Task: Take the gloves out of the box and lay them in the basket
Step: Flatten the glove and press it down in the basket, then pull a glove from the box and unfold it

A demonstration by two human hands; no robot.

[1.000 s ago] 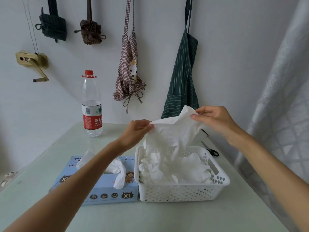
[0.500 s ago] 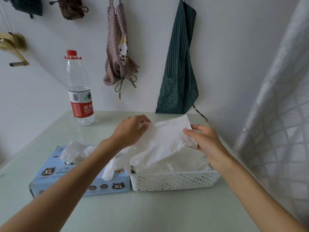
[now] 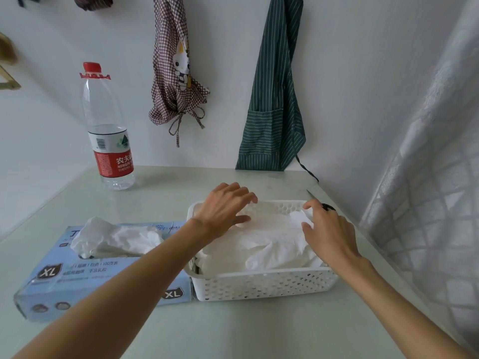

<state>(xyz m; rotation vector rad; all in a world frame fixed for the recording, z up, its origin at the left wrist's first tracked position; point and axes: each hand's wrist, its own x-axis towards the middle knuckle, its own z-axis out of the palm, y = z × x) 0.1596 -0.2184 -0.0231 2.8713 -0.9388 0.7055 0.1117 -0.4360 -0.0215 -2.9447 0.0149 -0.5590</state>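
A white glove is spread atop the pile in the basket, pressed flat by the left hand and right hand, fingers extended, nothing gripped. Creases are best smoothed outward before release. More gloves are seen protruding from the box on the counter.

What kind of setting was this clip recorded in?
Probably a home kitchen or utility corner: two aprons, checked and green striped, hang on the wall above a pale table with a water bottle.
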